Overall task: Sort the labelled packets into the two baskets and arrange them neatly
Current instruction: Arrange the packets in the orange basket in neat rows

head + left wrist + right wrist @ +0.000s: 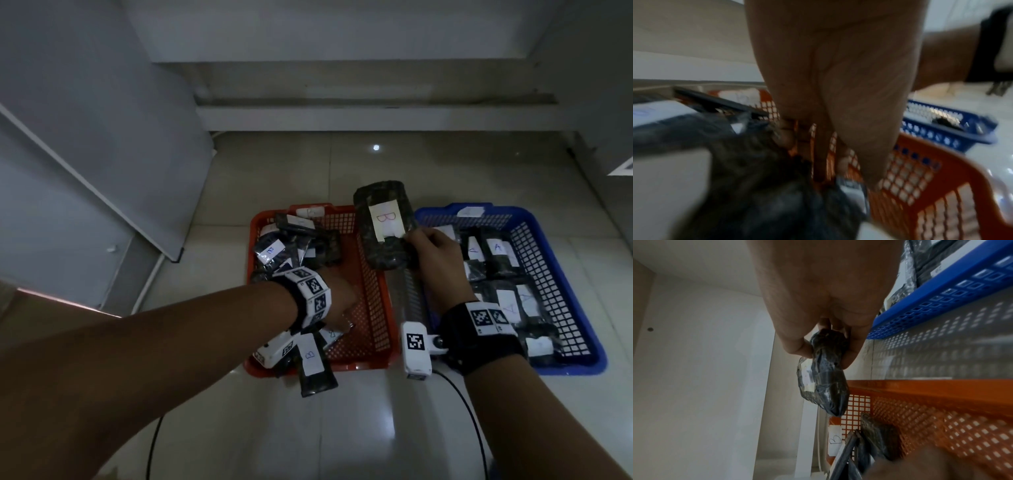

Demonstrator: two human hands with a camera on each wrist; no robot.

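Pale glossy floor tiles (342, 428) carry two perforated plastic baskets side by side, close together but apart, before a grey wall. Orange basket (371, 301) sits to the person's left and holds a loose heap of dark packets with white B labels (294, 246) toward its far left. Blue basket (548, 253) sits to the right and holds dark packets labelled A (496, 253) in rough rows. Right hand (433, 253) pinches the near end of a dark B packet (382, 222) between thumb and fingers, raised over the gap between the baskets. Left hand (339, 305) reaches down into the orange basket's near end; its fingers (840, 162) point downward at the mesh beside another B packet (313, 363), which overhangs the near rim; whether they grip anything cannot be told.
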